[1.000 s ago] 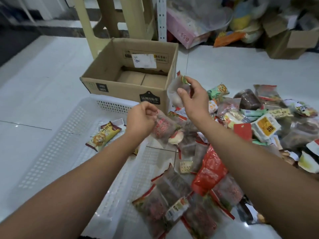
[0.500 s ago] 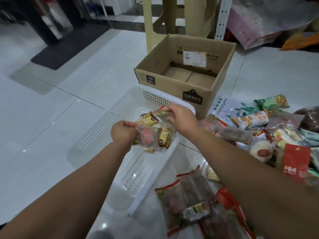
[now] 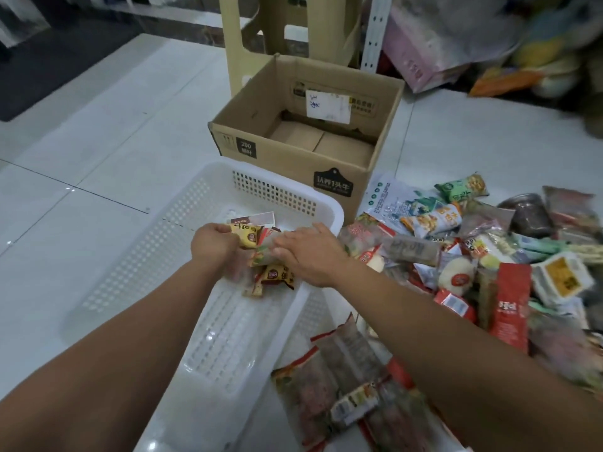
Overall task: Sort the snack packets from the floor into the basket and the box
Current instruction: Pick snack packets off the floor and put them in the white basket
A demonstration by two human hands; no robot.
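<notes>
The white perforated plastic basket (image 3: pixel 274 190) stands on the floor at centre-left, long side running away from the camera. A small cluster of snack packets lies inside, against its right wall: a yellow-and-brown packet (image 3: pixel 246 236) at the far edge of the cluster and a translucent packet (image 3: pixel 266 252) in the middle.

Both hands are inside the basket, over this cluster.
- Left hand (image 3: pixel 213 247): knuckles up, fingers curled downward just beside the yellow-and-brown packet. Whether it grips anything cannot be told; the area beneath it is blurred.
- Right hand (image 3: pixel 310 257): palm down, fingers extended, resting on the translucent packet.

The brown cardboard box (image 3: pixel 287 158) stands open-topped just behind the basket, touching or nearly touching its far right corner.

A loose pile of mixed snack packets (image 3: pixel 456 256) covers the floor to the right of both containers. Several long clear packets (image 3: pixel 342 380) lie beside the basket's near right side.

The surface is a glossy white tiled floor (image 3: pixel 98 164). A beige plastic stool (image 3: pixel 238 44) stands behind the box, a dark mat (image 3: pixel 49 76) lies at far left, and blurred bags are heaped at upper right.
</notes>
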